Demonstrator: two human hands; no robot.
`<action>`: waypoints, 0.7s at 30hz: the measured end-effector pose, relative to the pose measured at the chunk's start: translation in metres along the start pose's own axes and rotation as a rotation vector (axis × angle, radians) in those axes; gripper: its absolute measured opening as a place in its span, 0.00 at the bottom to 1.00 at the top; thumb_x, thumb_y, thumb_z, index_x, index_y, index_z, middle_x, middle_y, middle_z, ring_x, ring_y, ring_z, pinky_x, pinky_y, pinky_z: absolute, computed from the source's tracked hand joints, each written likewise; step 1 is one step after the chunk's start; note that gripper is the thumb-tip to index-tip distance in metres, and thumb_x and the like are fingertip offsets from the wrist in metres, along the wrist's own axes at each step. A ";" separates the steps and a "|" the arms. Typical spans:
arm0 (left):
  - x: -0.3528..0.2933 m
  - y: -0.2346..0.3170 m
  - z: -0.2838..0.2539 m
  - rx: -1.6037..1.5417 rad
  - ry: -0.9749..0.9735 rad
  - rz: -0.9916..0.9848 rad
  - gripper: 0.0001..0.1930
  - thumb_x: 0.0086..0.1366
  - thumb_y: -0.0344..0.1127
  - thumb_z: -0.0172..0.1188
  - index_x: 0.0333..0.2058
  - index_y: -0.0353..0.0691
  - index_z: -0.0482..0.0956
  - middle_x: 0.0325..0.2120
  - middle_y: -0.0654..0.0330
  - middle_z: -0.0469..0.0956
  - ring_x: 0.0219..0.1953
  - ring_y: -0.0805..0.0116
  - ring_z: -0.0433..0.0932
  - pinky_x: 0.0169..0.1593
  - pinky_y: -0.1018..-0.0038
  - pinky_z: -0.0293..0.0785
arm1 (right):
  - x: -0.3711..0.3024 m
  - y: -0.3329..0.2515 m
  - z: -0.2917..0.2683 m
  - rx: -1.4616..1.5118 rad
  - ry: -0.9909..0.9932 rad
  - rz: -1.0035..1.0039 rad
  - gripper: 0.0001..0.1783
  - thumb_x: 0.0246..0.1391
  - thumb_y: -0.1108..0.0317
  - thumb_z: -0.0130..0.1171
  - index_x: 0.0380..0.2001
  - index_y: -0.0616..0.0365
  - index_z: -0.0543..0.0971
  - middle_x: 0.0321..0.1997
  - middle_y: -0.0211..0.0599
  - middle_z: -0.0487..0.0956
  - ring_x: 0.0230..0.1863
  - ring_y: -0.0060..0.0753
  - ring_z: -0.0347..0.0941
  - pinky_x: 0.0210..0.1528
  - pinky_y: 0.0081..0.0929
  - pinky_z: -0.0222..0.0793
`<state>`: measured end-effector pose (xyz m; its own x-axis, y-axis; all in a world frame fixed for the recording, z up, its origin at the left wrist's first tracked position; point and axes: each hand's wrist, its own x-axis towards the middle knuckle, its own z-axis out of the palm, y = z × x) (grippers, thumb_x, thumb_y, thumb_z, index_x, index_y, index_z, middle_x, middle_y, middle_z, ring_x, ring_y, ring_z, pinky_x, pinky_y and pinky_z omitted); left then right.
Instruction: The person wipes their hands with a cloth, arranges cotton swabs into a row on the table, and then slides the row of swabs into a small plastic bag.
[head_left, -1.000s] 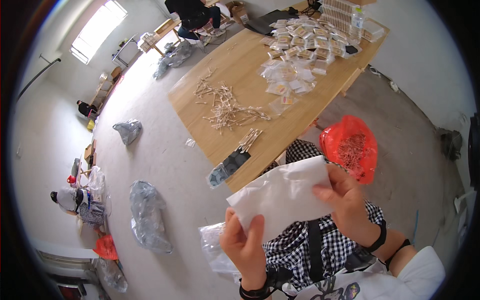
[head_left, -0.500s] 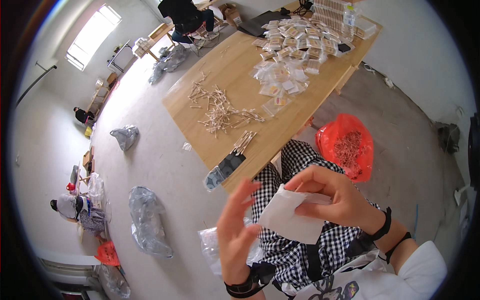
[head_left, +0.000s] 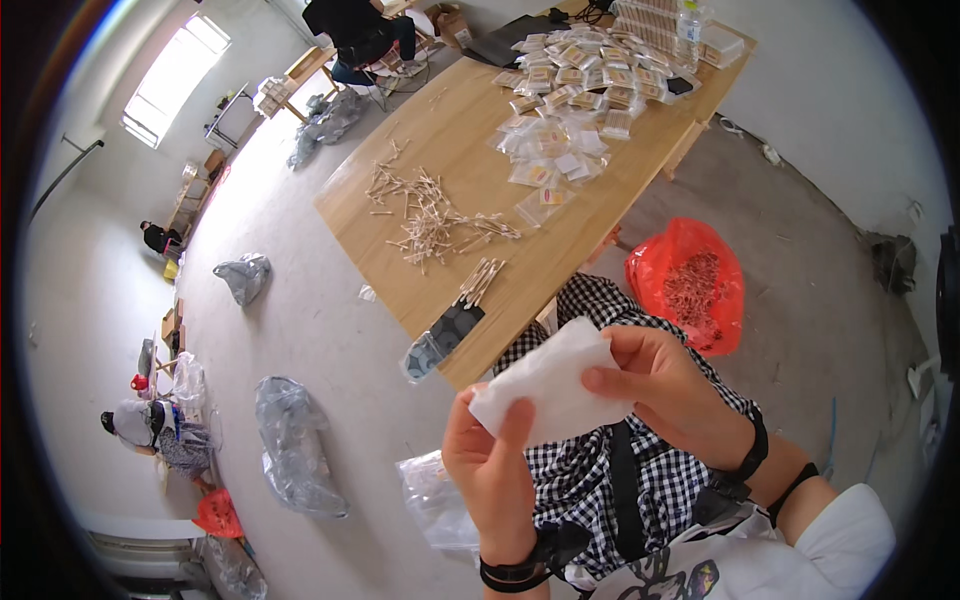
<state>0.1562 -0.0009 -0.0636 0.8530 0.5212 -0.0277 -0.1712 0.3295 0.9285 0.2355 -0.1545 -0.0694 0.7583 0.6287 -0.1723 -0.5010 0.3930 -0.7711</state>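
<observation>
Between both hands, over my lap, I hold a folded white tissue point(head_left: 555, 385). My left hand point(head_left: 492, 470) pinches its left end, the thumb lying on top. At the right end my right hand point(head_left: 665, 390) grips it with thumb and fingers. Just beyond, on the wooden table point(head_left: 400, 270), a small row of cotton swabs point(head_left: 481, 282) lies by the near corner. Next to them is a dark patterned pouch point(head_left: 445, 335). A larger loose heap of swabs point(head_left: 430, 220) is spread farther back.
Many filled clear packets point(head_left: 590, 75) are piled at the table's far right, with flat empty bags point(head_left: 550, 150) before them. A clear bottle point(head_left: 689, 25) stands there. A red bag of swabs point(head_left: 690, 280) sits on the floor at right; grey plastic bags point(head_left: 290, 440) lie at left. Other people sit farther off.
My left hand, apart from the tissue before, has closed on its left end. The tissue is now stretched out wider and flatter between both hands. The view has shifted slightly.
</observation>
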 end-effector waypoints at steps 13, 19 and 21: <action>-0.047 0.058 0.033 -0.140 -0.258 0.618 0.02 0.64 0.27 0.60 0.31 0.39 0.77 0.31 0.61 0.73 0.33 0.64 0.73 0.41 0.65 0.76 | -0.033 -0.054 0.040 -0.569 -0.226 -0.765 0.07 0.51 0.76 0.66 0.34 0.66 0.81 0.33 0.38 0.80 0.32 0.35 0.77 0.38 0.25 0.73; -0.086 0.045 0.027 -0.307 -0.293 0.646 0.08 0.66 0.31 0.61 0.42 0.45 0.84 0.47 0.67 0.81 0.51 0.66 0.79 0.58 0.57 0.70 | -0.046 -0.037 0.086 -0.320 0.216 0.111 0.10 0.57 0.69 0.59 0.32 0.68 0.81 0.29 0.41 0.82 0.31 0.33 0.80 0.36 0.21 0.76; -0.086 0.037 0.040 -0.515 -0.414 0.791 0.10 0.67 0.33 0.61 0.46 0.47 0.84 0.51 0.65 0.81 0.53 0.65 0.79 0.61 0.56 0.68 | -0.107 -0.015 0.091 -0.233 0.383 0.403 0.13 0.59 0.67 0.56 0.32 0.68 0.81 0.27 0.42 0.83 0.31 0.32 0.81 0.35 0.20 0.77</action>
<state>0.0966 -0.0653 -0.0121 0.4910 0.4557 0.7425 -0.8647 0.3586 0.3517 0.1238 -0.1666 0.0161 0.6458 0.3937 -0.6541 -0.7085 -0.0102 -0.7057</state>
